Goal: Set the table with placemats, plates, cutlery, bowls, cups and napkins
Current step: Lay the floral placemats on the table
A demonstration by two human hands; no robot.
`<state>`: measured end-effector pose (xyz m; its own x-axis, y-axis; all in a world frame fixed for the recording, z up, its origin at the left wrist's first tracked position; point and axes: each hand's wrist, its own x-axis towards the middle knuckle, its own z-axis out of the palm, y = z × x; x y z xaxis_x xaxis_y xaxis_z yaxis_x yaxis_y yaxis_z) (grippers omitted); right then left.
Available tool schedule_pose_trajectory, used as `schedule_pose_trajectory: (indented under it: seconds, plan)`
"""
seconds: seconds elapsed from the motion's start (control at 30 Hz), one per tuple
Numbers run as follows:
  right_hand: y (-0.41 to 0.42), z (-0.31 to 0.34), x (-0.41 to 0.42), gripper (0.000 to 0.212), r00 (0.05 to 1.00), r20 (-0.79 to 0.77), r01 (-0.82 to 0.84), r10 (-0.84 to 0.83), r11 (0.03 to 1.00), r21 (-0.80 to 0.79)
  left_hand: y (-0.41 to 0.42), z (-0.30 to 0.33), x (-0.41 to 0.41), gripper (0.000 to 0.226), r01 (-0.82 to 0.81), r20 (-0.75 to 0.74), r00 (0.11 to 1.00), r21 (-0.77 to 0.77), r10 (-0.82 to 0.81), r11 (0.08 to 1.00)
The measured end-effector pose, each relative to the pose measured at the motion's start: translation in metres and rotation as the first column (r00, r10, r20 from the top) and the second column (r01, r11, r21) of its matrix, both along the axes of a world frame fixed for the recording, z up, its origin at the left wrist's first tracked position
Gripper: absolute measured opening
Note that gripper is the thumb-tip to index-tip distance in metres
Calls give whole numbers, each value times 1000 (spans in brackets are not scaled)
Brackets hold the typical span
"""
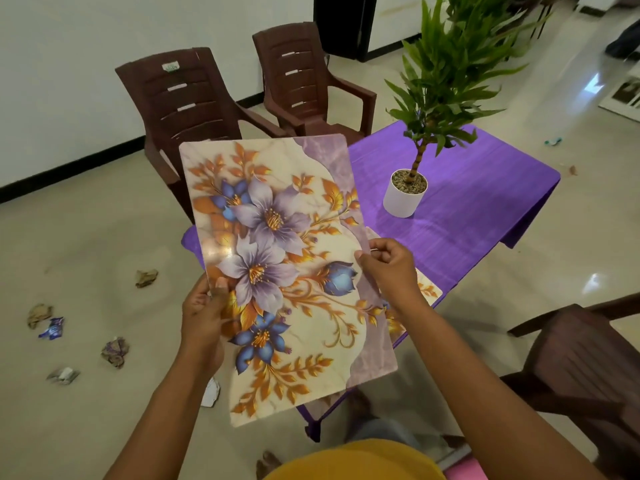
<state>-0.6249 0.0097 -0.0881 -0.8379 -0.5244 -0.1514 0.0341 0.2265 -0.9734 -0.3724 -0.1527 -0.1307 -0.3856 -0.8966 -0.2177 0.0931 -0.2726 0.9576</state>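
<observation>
I hold up a floral placemat (287, 271) with purple and blue flowers and gold leaves, above the near end of the purple table (460, 209). My left hand (202, 313) grips its left edge, thumb on the printed face. My right hand (391, 268) pinches its right edge. A second placemat (427, 289) lies on the table under my right hand, mostly hidden by the held mat and my wrist.
A white pot with a tall green plant (405, 194) stands mid-table. Two brown plastic chairs (194, 109) stand beyond the table's far left side, another chair (581, 358) at the right. Crumpled wrappers (114, 351) litter the tiled floor at the left.
</observation>
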Motion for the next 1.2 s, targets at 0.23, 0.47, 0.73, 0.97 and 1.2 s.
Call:
schedule_pose_trajectory:
  seconds: [0.23,0.47,0.73,0.97,1.2]
  plan:
    - [-7,-10,-63,21,930,336,200,-147,971,-130,27,-5,-53,41,-57,17,998,35,57,998]
    - [-19,-23,-151,13,948,317,51,-1,988,-148,52,-9,-125,34,-262,127,960,86,251,961]
    - [-32,-17,-211,11,939,268,-164,215,966,-200,75,3,-163,36,-313,-34,947,142,320,939]
    - [-22,0,-232,24,933,149,-281,328,921,-269,79,5,-168,22,-445,29,894,-34,446,895]
    - [0,23,-265,34,899,25,-408,437,858,-311,59,27,-138,24,-507,165,765,-443,623,739]
